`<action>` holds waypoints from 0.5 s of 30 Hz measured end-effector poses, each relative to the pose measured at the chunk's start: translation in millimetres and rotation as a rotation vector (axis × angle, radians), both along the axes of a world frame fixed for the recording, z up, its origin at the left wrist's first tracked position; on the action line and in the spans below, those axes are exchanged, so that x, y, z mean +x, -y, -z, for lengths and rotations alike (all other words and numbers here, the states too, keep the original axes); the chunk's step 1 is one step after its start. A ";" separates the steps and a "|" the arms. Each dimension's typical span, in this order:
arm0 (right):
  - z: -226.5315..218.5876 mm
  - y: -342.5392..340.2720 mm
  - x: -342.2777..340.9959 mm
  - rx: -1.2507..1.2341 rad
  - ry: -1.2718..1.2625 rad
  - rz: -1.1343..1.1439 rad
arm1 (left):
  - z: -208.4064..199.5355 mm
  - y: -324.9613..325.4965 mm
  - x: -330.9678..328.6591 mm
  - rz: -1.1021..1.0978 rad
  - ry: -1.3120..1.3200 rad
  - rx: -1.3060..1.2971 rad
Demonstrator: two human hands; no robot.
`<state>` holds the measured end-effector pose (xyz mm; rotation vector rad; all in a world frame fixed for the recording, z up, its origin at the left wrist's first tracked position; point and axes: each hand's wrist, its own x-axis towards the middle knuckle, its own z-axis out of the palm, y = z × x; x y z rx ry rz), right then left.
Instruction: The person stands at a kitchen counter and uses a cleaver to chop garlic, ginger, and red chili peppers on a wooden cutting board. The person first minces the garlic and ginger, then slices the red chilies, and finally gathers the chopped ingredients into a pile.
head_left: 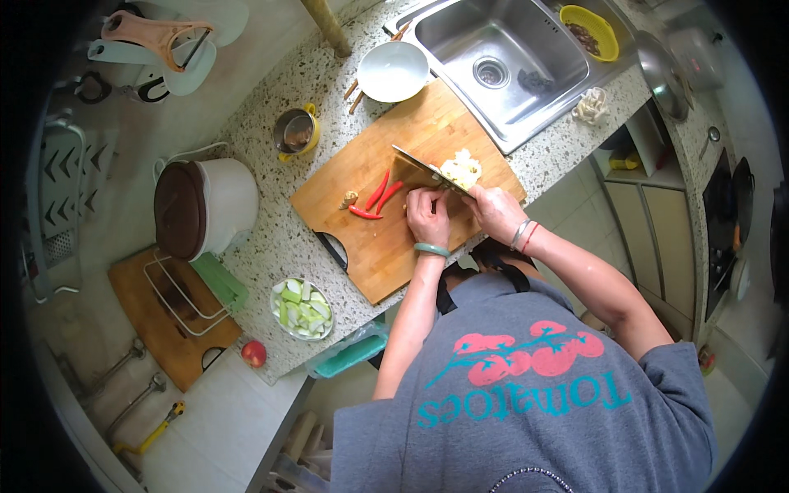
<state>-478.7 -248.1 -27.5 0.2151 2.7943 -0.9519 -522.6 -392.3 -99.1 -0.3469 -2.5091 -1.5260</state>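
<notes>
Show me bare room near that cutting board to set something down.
Bare counter lies between the white pot, the cutting board and the cut green vegetables. The board is also bare between the red chilies and its lower corner. Its right end is crowded: left hand, right hand, knife and chopped pale pile.

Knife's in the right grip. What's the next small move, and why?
I'd probably ease the left grip back slightly: it sits close beside the knife in the right grip, while the chopped white pile lies on the knife's other side.
</notes>
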 end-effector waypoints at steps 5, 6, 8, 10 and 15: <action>-11.7 -6.3 5.9 -0.045 0.057 0.000 | 3.7 1.4 -1.1 -0.002 -0.019 0.003; -11.0 -6.7 6.3 -0.039 0.068 0.003 | 3.8 0.9 -0.8 -0.003 -0.001 0.017; -2.3 -3.3 1.6 -0.020 0.047 0.000 | 2.4 0.1 -0.8 -0.002 0.011 0.024; 2.4 -2.6 -0.3 -0.017 0.026 0.001 | -0.6 0.2 -0.9 0.002 -0.005 0.011; -16.1 -5.3 2.0 -0.092 0.036 0.009 | 1.6 2.0 -1.2 -0.004 -0.020 0.015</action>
